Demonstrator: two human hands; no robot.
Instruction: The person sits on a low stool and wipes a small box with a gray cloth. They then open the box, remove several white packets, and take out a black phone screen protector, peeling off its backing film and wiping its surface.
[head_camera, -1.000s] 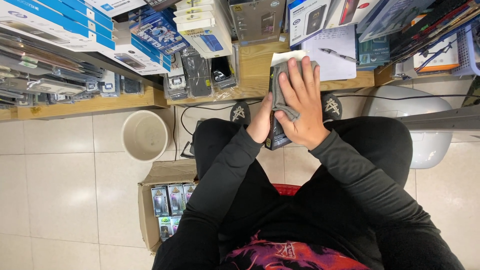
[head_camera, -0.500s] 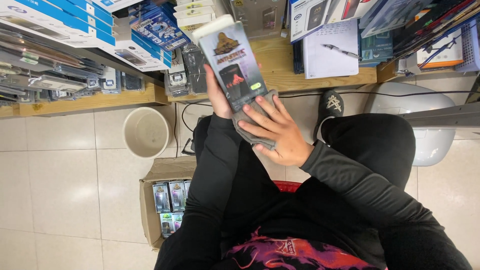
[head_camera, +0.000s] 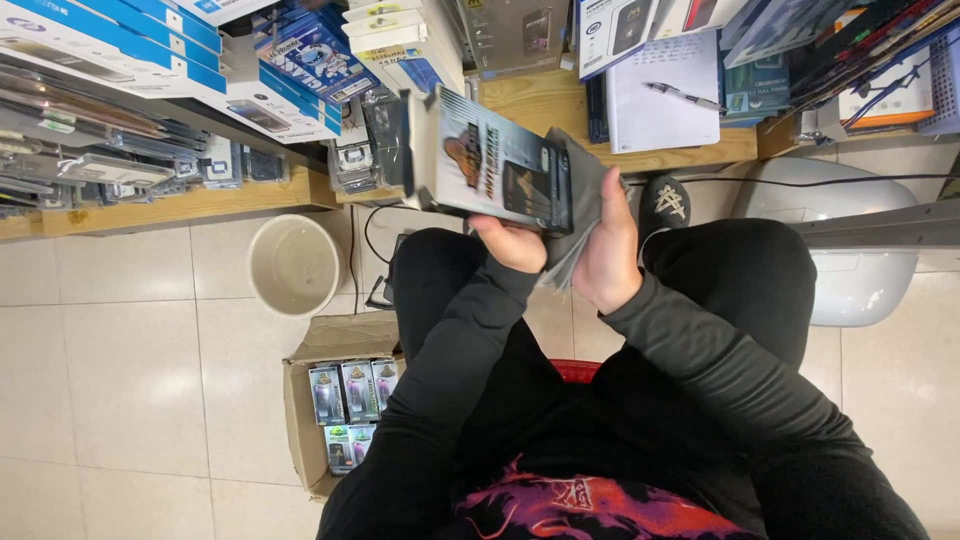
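The seated person holds a stack of flat dark retail packages with glossy printed fronts (head_camera: 495, 160) out over the knees, tipped on edge so the top face can be read from above. The left hand (head_camera: 515, 243) supports the stack from beneath, its fingers curled up around the lower edge, while the right hand (head_camera: 605, 250) presses flat against the grey backs on the far side, fingers closed on them, apparently to keep the pack squared.

On the pale tiled floor (head_camera: 120, 370), an open brown cardboard box (head_camera: 300, 390) stands just beside the left leg, within easy reach, with small upright packets in purple and green lined up inside. A round cream plastic bucket (head_camera: 293, 265) sits near it, against the low wooden shelf (head_camera: 190, 205). That shelf carries long blue-and-white boxes (head_camera: 110, 45) stacked flat, with slim clear-sleeved packets beside them. Further right a white notebook with a pen lying on it (head_camera: 660, 100) rests on the shelf.
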